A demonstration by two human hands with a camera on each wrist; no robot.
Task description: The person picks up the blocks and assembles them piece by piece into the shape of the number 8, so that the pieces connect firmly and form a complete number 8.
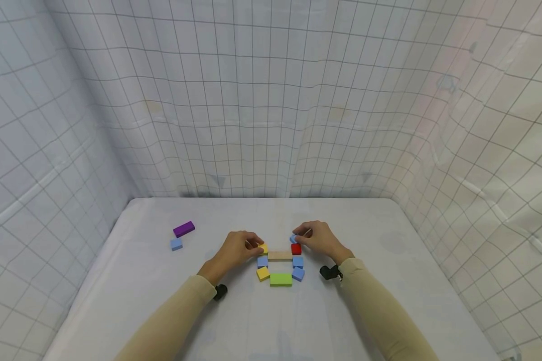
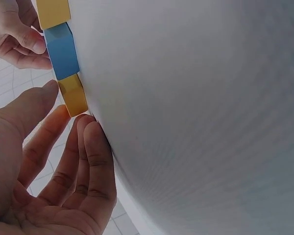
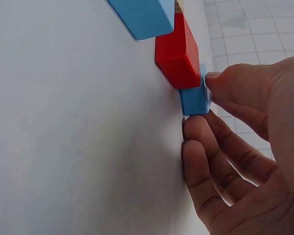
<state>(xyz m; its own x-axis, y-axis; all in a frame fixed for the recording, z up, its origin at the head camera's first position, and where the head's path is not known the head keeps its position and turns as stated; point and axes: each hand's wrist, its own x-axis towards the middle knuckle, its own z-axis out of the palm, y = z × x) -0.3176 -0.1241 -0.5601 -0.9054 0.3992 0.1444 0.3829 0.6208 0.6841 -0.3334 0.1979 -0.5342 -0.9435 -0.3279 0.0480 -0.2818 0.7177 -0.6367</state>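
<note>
My left hand (image 1: pixel 236 250) pinches a yellow block (image 2: pixel 74 98) between thumb and fingers at the left end of a wooden plank (image 1: pixel 280 256). With my right hand (image 1: pixel 319 237) I pinch a small blue block (image 3: pixel 196 101) just behind a red block (image 1: pixel 295 249), at the plank's other end. Both held blocks are low, by the table. In front of the plank, a blue block (image 1: pixel 262 261) and a tilted yellow one (image 1: pixel 263 274) line the left side. Two blue blocks line the right, the nearer one (image 1: pixel 298 274) tilted. A lime green block (image 1: pixel 281 280) lies across the front.
Off to the left on the white table (image 1: pixel 235 326) lie a purple block (image 1: pixel 183 229) and a separate blue block (image 1: pixel 176 244). White grid-patterned sheets (image 1: pixel 271 125) hang behind the table and along both sides.
</note>
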